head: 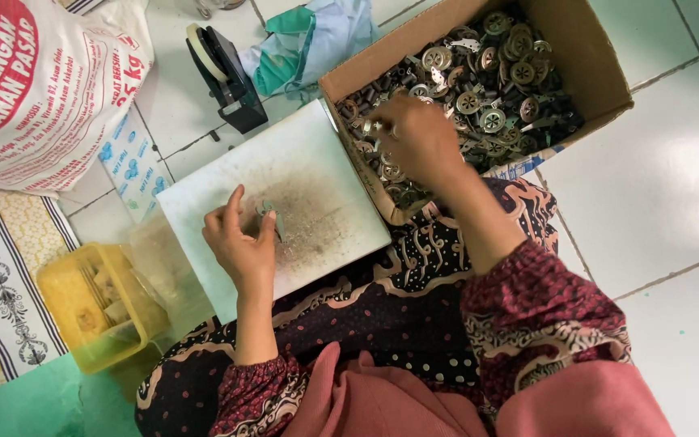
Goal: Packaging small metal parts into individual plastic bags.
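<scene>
Head view: left hand [240, 243] pinches small metal part [269, 212]; right hand [414, 137] curled among box parts [487, 73].

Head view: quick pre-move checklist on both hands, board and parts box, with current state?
1. Left hand holds a small metal piece over the white board: ok.
2. Right hand is inside the cardboard box, among the metal parts: ok.
3. Right hand has a part pinched: cannot tell, fingertips hidden.
4. Board lies flat on the lap: ok.
5. Yellow container near the left hand: ok.
</scene>
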